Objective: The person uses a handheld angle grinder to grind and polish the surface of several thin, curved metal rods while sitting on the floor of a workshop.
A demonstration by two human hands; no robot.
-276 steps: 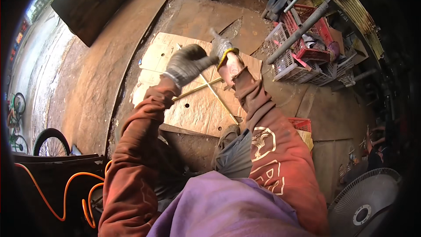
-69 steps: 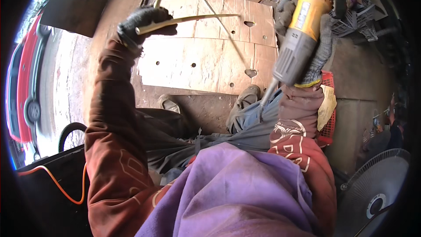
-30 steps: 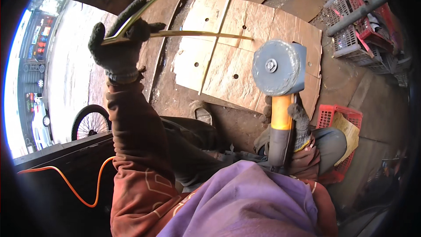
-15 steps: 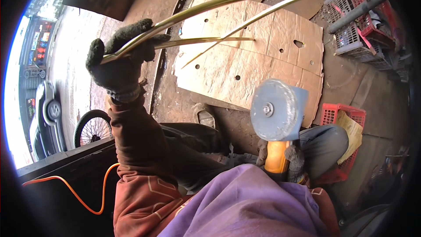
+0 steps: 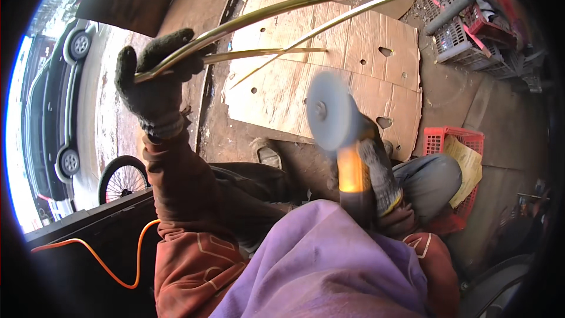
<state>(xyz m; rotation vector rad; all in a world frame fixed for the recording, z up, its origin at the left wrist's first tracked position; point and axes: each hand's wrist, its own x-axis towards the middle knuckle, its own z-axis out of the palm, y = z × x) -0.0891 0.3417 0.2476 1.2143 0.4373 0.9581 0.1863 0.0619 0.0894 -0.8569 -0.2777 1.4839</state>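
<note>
left hand (image 5: 154,85) clamps brass rods (image 5: 276,15), pointing up-right | right hand (image 5: 376,171) grips grinder (image 5: 338,123), disc up

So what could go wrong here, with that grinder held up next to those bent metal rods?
The grinder disc looks blurred, so probably spinning, close above the person's knee; a slip could cut. The left hand grips the long brass-coloured rods at one end only, so they may whip or swing into the disc. The orange cable trails loose nearby.

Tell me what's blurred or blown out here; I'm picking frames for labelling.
Head view: the grinder's disc and yellow body are motion-blurred; the left-hand glove and metal strips stay sharp; daylight at the left rim is blown out; straight edges bend near the rim.
</note>
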